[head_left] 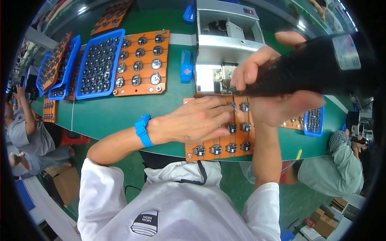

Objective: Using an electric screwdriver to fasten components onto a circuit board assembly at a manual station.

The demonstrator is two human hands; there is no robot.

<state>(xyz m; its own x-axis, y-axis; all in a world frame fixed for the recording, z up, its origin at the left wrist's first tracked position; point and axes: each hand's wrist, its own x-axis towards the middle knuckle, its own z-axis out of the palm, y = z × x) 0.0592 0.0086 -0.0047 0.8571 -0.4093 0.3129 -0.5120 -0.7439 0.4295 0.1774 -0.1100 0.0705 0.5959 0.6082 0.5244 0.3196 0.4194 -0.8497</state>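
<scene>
My right hand (277, 110) is wrapped around a black electric screwdriver (305, 66). The tool's tip points at the front of a silver screw feeder (221, 46). My left hand (197, 120) lies flat with fingers stretched over an orange fixture board (193, 154), hiding its upper left part. Small round circuit boards (216, 149) sit in rows on this fixture, several of them visible beside and below my left hand. A blue wrist strap (142, 130) circles my left wrist.
Left on the green table (104, 116) stand another loaded orange fixture (138, 64) and a blue tray (100, 62) full of round parts. A small blue tool (185, 66) lies by the feeder. Another blue tray (313, 120) is at right. Co-workers sit at both sides.
</scene>
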